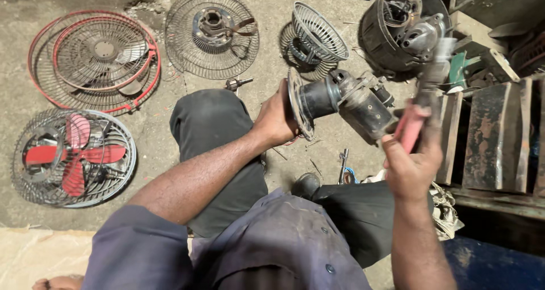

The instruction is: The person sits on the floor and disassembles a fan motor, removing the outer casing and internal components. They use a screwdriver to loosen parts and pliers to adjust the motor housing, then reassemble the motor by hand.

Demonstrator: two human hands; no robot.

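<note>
The person sits on the concrete floor (153, 136) with a fan motor (340, 99) lifted up in front of them, above their dark-trousered knees. The left hand (275, 119) is clamped around the motor's round front plate at its left end, fingers wrapped behind the rim, so the motor body sticks out to the right from that grip. The right hand (411, 165) is closed around the red handle of a tool (423, 94), likely pliers, whose blurred metal head rises just to the right of the motor's rear end; I cannot tell whether the tool touches the motor. The two hands are apart, with the motor between them. Spread out on the floor beyond are a red-rimmed wire fan guard (93, 60), a guard with a red blade (74, 156) inside it, a grey guard with a hub (211, 31) mounted at its centre, and a smaller cone-shaped grille (315, 37). Farther right stands a dark round housing (400, 26) holding another motor, beside rusty metal boxes (494, 136).
</note>
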